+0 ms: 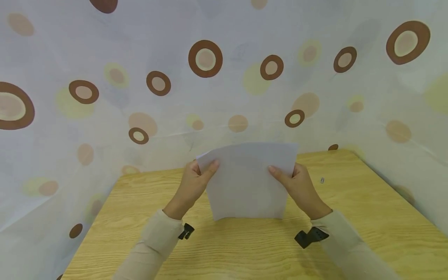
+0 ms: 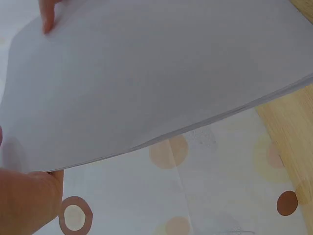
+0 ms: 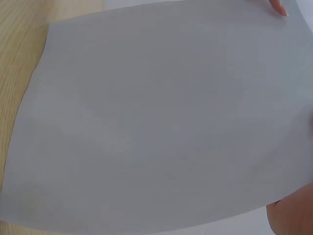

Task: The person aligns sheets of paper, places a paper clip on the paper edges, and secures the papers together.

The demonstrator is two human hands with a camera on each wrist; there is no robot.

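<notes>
A blank stack of white paper [image 1: 250, 182] is held up in front of me, its lower edge close over the wooden table. In the left wrist view the paper [image 2: 161, 73] shows a layered side edge. My left hand [image 1: 196, 179] grips the left side, thumb on the near face and fingers behind. On the opposite side, my right hand [image 1: 295, 182] pinches the paper the same way, its other fingers hidden behind it. The right wrist view is mostly filled by the paper's smooth face [image 3: 156, 117], with the top edge gently bowed.
A wooden table [image 1: 245, 249] lies below, bounded by a white wall covering [image 1: 224, 97] with brown and yellow circles. One tiny grey object [image 1: 322, 180] lies to the right of my right hand. Black straps [image 1: 311, 236] show at both wrists.
</notes>
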